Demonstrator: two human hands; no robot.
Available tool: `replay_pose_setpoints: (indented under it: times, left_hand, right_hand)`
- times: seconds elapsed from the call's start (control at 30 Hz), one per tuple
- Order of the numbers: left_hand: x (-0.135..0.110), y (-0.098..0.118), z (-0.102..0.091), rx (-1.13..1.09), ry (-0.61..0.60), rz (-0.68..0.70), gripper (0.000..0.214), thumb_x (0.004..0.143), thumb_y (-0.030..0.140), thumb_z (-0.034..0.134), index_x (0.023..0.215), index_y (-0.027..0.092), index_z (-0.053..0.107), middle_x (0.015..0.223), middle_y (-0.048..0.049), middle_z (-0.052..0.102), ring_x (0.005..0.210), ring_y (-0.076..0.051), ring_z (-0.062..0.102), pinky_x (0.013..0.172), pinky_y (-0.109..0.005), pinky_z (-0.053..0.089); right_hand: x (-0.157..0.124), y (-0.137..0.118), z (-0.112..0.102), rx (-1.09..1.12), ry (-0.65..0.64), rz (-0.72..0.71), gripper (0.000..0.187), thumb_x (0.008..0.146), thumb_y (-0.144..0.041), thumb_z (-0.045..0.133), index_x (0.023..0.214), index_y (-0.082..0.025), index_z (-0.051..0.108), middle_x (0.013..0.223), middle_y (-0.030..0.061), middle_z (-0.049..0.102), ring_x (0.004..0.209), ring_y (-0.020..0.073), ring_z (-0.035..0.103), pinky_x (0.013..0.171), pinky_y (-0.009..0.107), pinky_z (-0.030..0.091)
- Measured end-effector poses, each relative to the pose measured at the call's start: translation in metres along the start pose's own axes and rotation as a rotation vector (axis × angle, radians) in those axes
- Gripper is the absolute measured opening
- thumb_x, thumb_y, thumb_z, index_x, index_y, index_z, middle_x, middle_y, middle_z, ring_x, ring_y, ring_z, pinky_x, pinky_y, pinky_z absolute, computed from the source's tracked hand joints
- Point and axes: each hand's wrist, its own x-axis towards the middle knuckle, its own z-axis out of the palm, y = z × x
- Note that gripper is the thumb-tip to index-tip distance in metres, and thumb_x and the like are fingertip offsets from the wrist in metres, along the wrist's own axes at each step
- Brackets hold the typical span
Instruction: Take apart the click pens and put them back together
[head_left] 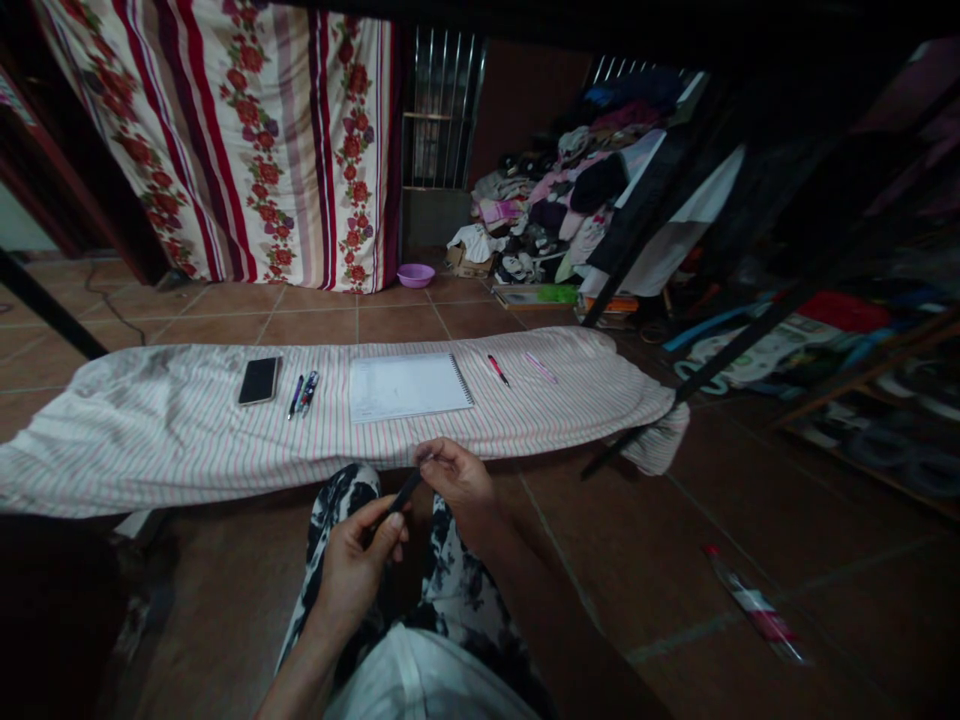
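Observation:
Above my lap, my left hand (366, 548) is wrapped round the near part of a slim black pen-like object (407, 490). The fingertips of my right hand (454, 475) pinch its far end, where the detail is too dark to make out. Just beyond my hands, a spiral notebook (409, 388) lies open at a pale page on the striped cloth (202, 440). To its left are several pens (303, 394) side by side and a dark phone (259, 381). A red pen (498, 370) and a pink pen (541, 367) lie to its right.
Dark slanting poles (675, 395) stand at the right end of the cloth-covered surface. A plastic bottle (757, 608) lies on the tiled floor at right. Behind are a purple basin (415, 275), a floral curtain (262, 150) and a heap of clothes (555, 200).

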Motion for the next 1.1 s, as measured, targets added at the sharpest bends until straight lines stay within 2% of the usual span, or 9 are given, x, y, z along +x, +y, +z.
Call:
replay_pose_setpoints:
  times: [0.1, 0.2, 0.43, 0.6, 0.7, 0.77, 0.87, 1.0, 1.1]
  left_hand:
    - [0.000, 0.002, 0.000, -0.014, -0.019, -0.006, 0.033, 0.065, 0.041, 0.068, 0.085, 0.013, 0.069, 0.054, 0.0015, 0.057, 0.044, -0.009, 0.047, 0.046, -0.022, 0.037]
    - [0.000, 0.003, 0.000, -0.019, -0.030, -0.009, 0.033, 0.065, 0.041, 0.068, 0.084, 0.013, 0.069, 0.054, 0.0015, 0.056, 0.044, -0.009, 0.047, 0.046, -0.022, 0.037]
    - [-0.002, 0.005, 0.003, -0.032, -0.033, -0.032, 0.034, 0.064, 0.042, 0.069, 0.082, 0.013, 0.069, 0.052, 0.0022, 0.055, 0.043, -0.009, 0.046, 0.046, -0.022, 0.037]
    - [-0.002, 0.007, 0.004, -0.033, -0.034, -0.028, 0.035, 0.063, 0.043, 0.069, 0.082, 0.013, 0.069, 0.053, 0.0019, 0.056, 0.044, -0.009, 0.047, 0.047, -0.023, 0.038]
    - [-0.002, 0.006, 0.002, -0.038, -0.047, -0.031, 0.035, 0.064, 0.043, 0.068, 0.082, 0.013, 0.068, 0.053, 0.0020, 0.055, 0.044, -0.009, 0.046, 0.046, -0.023, 0.037]
    - [-0.001, 0.003, 0.000, -0.055, -0.055, -0.032, 0.034, 0.066, 0.043, 0.068, 0.084, 0.014, 0.068, 0.054, 0.0019, 0.056, 0.044, -0.009, 0.046, 0.046, -0.022, 0.036]
    - [-0.001, 0.001, -0.002, -0.072, -0.064, -0.034, 0.033, 0.067, 0.041, 0.067, 0.086, 0.014, 0.068, 0.055, 0.0017, 0.056, 0.045, -0.008, 0.047, 0.047, -0.021, 0.036]
    - [-0.001, 0.001, -0.003, -0.079, -0.067, -0.050, 0.034, 0.067, 0.041, 0.067, 0.086, 0.014, 0.069, 0.055, 0.0017, 0.056, 0.045, -0.008, 0.046, 0.047, -0.021, 0.035]
    - [-0.002, 0.003, -0.003, -0.086, -0.070, -0.050, 0.034, 0.067, 0.042, 0.068, 0.085, 0.013, 0.069, 0.055, 0.0018, 0.055, 0.045, -0.008, 0.046, 0.046, -0.021, 0.035]
  right_hand:
    - [-0.004, -0.009, -0.003, -0.018, -0.094, -0.008, 0.031, 0.074, -0.044, 0.061, 0.095, -0.022, 0.065, 0.094, 0.0044, 0.066, 0.079, 0.0140, 0.057, 0.072, 0.027, 0.044]
    - [-0.004, -0.015, -0.006, -0.078, -0.120, -0.032, 0.026, 0.076, -0.040, 0.060, 0.092, -0.022, 0.068, 0.094, 0.0039, 0.066, 0.089, 0.0165, 0.056, 0.082, 0.030, 0.041]
    - [0.000, -0.010, -0.005, -0.009, -0.046, -0.002, 0.017, 0.064, -0.035, 0.071, 0.074, -0.021, 0.069, 0.073, 0.0002, 0.062, 0.070, 0.0127, 0.054, 0.066, 0.025, 0.043]
    - [0.000, -0.006, 0.000, -0.008, 0.030, -0.015, 0.022, 0.057, -0.036, 0.074, 0.067, -0.020, 0.062, 0.064, -0.0017, 0.060, 0.061, 0.0117, 0.052, 0.058, 0.024, 0.043]
    - [-0.004, -0.010, -0.001, -0.020, -0.049, -0.001, 0.023, 0.063, -0.039, 0.071, 0.075, -0.021, 0.065, 0.068, -0.0002, 0.062, 0.066, 0.0130, 0.056, 0.062, 0.025, 0.045]
    - [-0.005, -0.014, -0.003, -0.011, -0.115, 0.020, 0.026, 0.070, -0.042, 0.066, 0.087, -0.021, 0.067, 0.077, 0.0023, 0.065, 0.074, 0.0144, 0.058, 0.068, 0.026, 0.046]
    - [-0.005, -0.017, -0.006, -0.002, -0.174, 0.017, 0.031, 0.072, -0.043, 0.065, 0.096, -0.022, 0.068, 0.088, 0.0043, 0.068, 0.083, 0.0167, 0.060, 0.075, 0.030, 0.046]
    - [-0.002, -0.012, -0.008, -0.034, -0.164, 0.007, 0.029, 0.072, -0.041, 0.066, 0.092, -0.021, 0.070, 0.094, 0.0053, 0.069, 0.090, 0.0184, 0.061, 0.082, 0.033, 0.045]
    - [-0.001, -0.009, -0.008, -0.016, -0.126, 0.018, 0.025, 0.072, -0.039, 0.067, 0.089, -0.022, 0.071, 0.091, 0.0045, 0.070, 0.086, 0.0168, 0.061, 0.083, 0.033, 0.045]
